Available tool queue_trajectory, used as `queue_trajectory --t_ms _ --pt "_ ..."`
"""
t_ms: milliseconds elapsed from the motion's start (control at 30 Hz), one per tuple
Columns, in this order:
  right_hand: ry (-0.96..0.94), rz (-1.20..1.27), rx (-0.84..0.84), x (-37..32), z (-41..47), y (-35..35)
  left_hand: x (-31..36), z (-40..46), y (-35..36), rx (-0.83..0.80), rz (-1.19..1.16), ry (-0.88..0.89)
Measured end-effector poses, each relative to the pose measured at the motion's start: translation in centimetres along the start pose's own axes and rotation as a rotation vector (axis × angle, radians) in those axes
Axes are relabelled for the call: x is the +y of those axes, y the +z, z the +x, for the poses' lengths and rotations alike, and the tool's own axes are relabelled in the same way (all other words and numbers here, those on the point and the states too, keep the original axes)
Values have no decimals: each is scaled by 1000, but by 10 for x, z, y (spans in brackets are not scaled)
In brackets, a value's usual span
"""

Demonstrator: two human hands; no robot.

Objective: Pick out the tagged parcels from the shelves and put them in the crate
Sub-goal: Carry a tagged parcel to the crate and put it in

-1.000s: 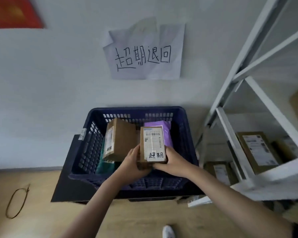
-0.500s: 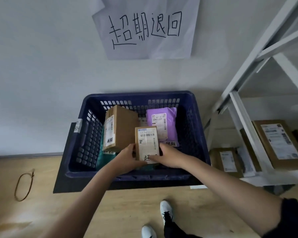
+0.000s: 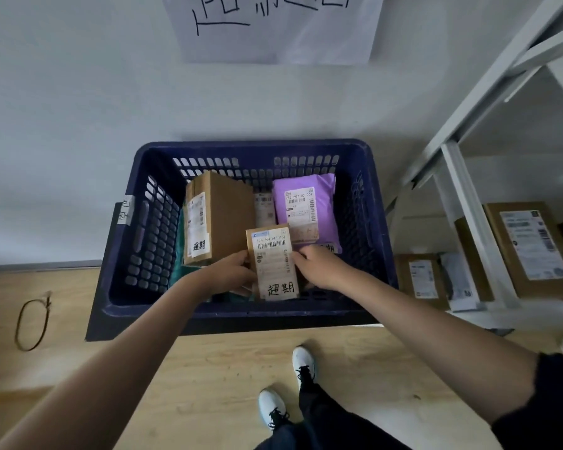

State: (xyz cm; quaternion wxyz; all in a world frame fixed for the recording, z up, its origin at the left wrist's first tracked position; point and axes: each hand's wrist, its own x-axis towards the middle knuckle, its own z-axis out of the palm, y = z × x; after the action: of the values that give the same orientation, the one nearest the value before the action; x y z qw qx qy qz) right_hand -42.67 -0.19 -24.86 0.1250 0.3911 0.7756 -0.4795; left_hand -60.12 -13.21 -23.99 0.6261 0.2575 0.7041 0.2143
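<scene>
A small brown box [image 3: 273, 263] with a shipping label and a handwritten tag stands low inside the dark blue crate [image 3: 150, 241], near its front wall. My left hand [image 3: 233, 274] grips its left side and my right hand [image 3: 317, 266] grips its right side. Behind it in the crate stand a taller tagged brown box [image 3: 221, 216] and a purple mailer bag [image 3: 306, 211] with a tag partly hidden by my right hand. Something green lies under the boxes.
A white metal shelf rack [image 3: 462, 177] stands to the right with several labelled cardboard parcels [image 3: 530, 248] on its lower levels. A paper sign [image 3: 273, 27] hangs on the wall above the crate. A cord loop [image 3: 31, 323] lies on the wooden floor at left. My shoes [image 3: 303, 362] are below.
Both hands have lowered the small tagged box from above the crate's front rim down into the crate. The camera has tilted downward and moved closer.
</scene>
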Motion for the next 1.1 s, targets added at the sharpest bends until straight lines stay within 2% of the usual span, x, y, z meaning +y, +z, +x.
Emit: queue_trajectory --t_ms 167,267,367,467,533,900,1100 --pt "61 -7 -86 1 7 -1 -6 13 2 26 9 -33" --pt "123 -62 -122 -3 14 2 -8 17 4 52 92 -62" --pt "180 -85 -171 -3 21 5 -8 20 6 63 267 -62" --pt "128 -212 -162 -2 23 6 -4 23 10 108 584 -80" --pt "77 -301 -131 -2 24 6 -3 24 12 143 716 -81" --pt "-89 -369 -7 -6 2 -9 13 -7 6 327 768 130" --pt "-158 -345 65 -8 -19 -20 16 -19 9 357 812 162"
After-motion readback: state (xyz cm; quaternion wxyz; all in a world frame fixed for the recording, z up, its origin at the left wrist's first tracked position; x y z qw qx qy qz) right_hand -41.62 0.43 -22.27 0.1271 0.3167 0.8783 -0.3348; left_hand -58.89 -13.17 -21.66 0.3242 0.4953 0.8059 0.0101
